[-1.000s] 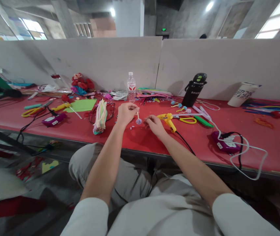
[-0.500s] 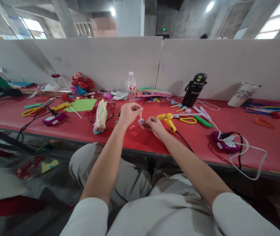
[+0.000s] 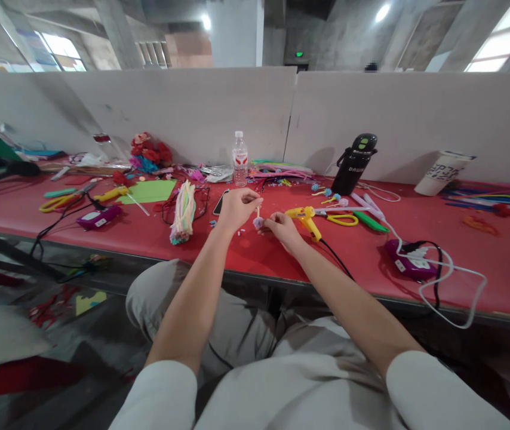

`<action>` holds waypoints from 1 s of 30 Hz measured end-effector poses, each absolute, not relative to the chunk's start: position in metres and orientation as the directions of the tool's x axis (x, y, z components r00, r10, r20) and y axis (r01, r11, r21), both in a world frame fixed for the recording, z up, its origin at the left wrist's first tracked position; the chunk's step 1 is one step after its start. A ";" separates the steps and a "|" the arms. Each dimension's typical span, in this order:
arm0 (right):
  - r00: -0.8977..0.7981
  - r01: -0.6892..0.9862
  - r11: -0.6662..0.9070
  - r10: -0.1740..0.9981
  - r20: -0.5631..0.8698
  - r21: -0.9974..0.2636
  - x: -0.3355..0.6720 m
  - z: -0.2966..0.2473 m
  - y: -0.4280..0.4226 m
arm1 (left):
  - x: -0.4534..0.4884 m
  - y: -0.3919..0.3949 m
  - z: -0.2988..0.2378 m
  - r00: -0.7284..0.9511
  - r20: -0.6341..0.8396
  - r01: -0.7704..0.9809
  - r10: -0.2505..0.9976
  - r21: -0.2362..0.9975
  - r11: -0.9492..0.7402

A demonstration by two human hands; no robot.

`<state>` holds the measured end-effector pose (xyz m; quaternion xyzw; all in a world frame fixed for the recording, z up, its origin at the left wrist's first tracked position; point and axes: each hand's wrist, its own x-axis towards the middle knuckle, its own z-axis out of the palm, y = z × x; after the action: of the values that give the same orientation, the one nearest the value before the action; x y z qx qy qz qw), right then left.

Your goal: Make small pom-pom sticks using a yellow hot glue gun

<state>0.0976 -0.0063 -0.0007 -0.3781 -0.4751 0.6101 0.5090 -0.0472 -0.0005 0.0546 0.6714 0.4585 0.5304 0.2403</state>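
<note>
My left hand [image 3: 239,208] pinches the top of a short pale stem [image 3: 258,212], which looks like pipe cleaner, above the table. At its lower end is a small fuzzy lilac ball [image 3: 258,223]. My right hand [image 3: 282,230] has closed its thumb and fingers on the side of that ball. Just right of my right hand lies a yellow hot glue gun [image 3: 307,222], its nozzle toward my fingers. Small white bits [image 3: 239,233] are scattered on the red table [image 3: 255,257] below my left hand. Partly behind that hand is a phone [image 3: 220,203].
A bundle of pale pipe cleaners [image 3: 183,215] lies at left. Yellow-handled scissors [image 3: 343,220] and a green-handled tool [image 3: 371,221] are right of the glue gun. Farther back stand a water bottle [image 3: 239,160], a black flask [image 3: 354,164] and a leaning white cup [image 3: 443,173].
My left hand has shifted slightly right and down, uncovering more of the phone. The lilac ball has moved a touch to the right; both hands keep their hold.
</note>
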 end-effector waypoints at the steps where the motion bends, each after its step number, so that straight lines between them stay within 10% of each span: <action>1: -0.192 -0.262 -0.025 0.981 0.027 -0.965 0.097 -0.001 -0.007 | -0.047 0.000 0.054 0.018 0.494 0.358 0.870 0.809 -0.467; 22: -0.288 -0.162 -0.003 0.957 0.044 -0.987 0.099 -0.006 -0.005 | -0.062 0.007 0.056 -0.149 0.527 0.493 0.837 0.773 -0.399; 30: -0.476 0.485 0.309 0.878 0.049 -0.818 0.153 0.015 -0.025 | -0.064 0.005 0.059 -0.160 0.573 0.550 0.804 0.728 -0.409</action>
<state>0.1527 -0.0255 0.0149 -0.4438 -0.7677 0.3857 0.2548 -0.0639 0.0047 0.0593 0.6376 0.5309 0.5459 0.1164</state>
